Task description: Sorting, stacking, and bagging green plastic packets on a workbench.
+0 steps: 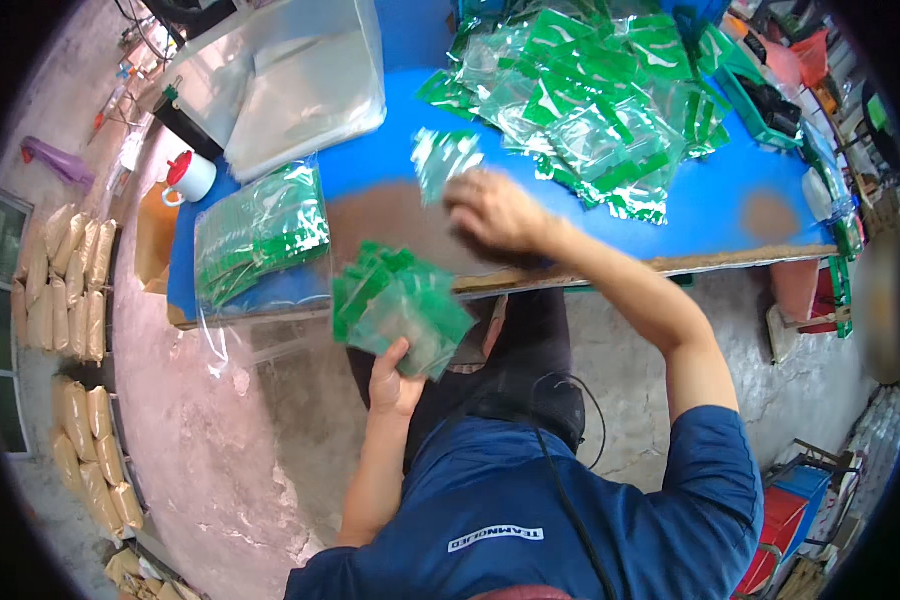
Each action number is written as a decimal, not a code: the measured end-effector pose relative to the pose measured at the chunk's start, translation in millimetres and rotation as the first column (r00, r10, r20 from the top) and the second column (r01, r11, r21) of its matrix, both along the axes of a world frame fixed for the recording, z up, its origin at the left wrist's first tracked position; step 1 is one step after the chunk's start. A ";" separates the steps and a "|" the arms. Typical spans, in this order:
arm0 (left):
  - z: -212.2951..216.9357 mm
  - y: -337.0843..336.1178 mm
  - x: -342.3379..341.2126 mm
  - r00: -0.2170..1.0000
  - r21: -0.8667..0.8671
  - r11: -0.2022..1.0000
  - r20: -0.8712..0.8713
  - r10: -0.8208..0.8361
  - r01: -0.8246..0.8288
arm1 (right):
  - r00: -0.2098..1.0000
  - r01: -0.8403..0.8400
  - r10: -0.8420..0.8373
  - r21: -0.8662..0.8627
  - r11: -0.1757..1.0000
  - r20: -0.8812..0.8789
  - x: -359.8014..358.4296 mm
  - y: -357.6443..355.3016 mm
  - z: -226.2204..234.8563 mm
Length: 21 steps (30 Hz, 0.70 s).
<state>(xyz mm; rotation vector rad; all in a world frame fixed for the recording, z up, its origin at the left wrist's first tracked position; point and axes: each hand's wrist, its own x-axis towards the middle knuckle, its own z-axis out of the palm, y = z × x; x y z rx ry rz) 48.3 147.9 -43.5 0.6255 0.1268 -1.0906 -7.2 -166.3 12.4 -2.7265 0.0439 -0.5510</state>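
A fanned stack of small green and clear plastic bags (pixel 400 305) is gripped in my left hand (pixel 398 385), its thumb pressed on top, just off the table's front edge. Over the table, my right hand (pixel 500 212) is blurred by motion. A single green and clear bag (pixel 444 160), also blurred, extends beyond its fingertips and seems pinched there. Farther back on the right lies a large loose heap of the same bags (pixel 600 105). To the left, a big clear bag packed with rows of green bags (pixel 262 235) overhangs the table's front edge.
The blue table (pixel 370 160) has a worn brown patch near its front. At its back left are a clear plastic bin (pixel 305 90) and a white mug with a red lid (pixel 190 178). A green tray (pixel 755 105) stands at the right. Brown sacks (pixel 65 280) are stacked far left.
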 end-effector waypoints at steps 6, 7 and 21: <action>5.1 -1.5 1.9 0.992 0.045 0.999 0.123 0.008 -0.013 | 0.997 0.037 -0.059 0.379 0.925 0.047 -50.0 28.8 34.9; 1.4 -2.9 3.5 0.995 0.051 0.999 0.094 -0.018 0.013 | 0.901 0.370 -0.419 0.298 0.880 0.117 -51.4 0.9 29.8; -1.5 -7.2 -1.3 0.987 -0.035 0.987 0.021 -0.158 0.158 | 0.993 -0.012 0.076 0.579 0.815 -0.087 -55.3 62.5 14.6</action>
